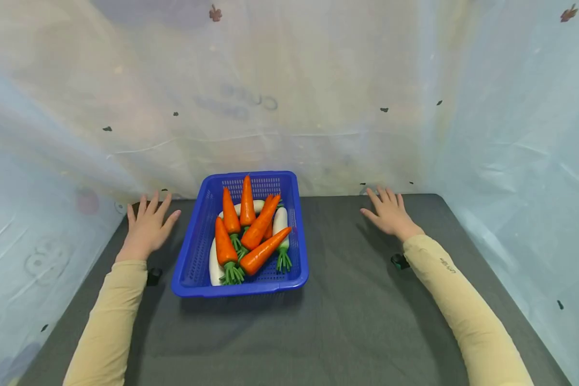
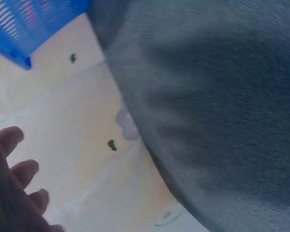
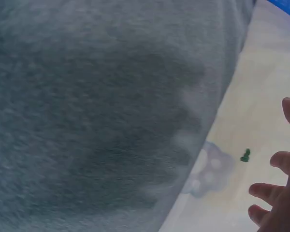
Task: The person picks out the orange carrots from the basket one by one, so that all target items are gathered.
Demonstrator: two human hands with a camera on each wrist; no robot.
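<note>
A blue plastic basket stands on the grey table, left of the middle. Several orange carrots with green tops lie in it, over and beside white radishes. To the left of the basket, my left hand is spread with its fingers pointing to the far edge, holding nothing. My right hand is spread likewise, well to the right of the basket, with nothing in it. In the left wrist view the fingers stand apart, and a corner of the basket shows at top left.
The grey tabletop reaches from the basket toward the front. Pale printed sheeting hangs behind the table and along both sides. A small dark device sits under each wrist.
</note>
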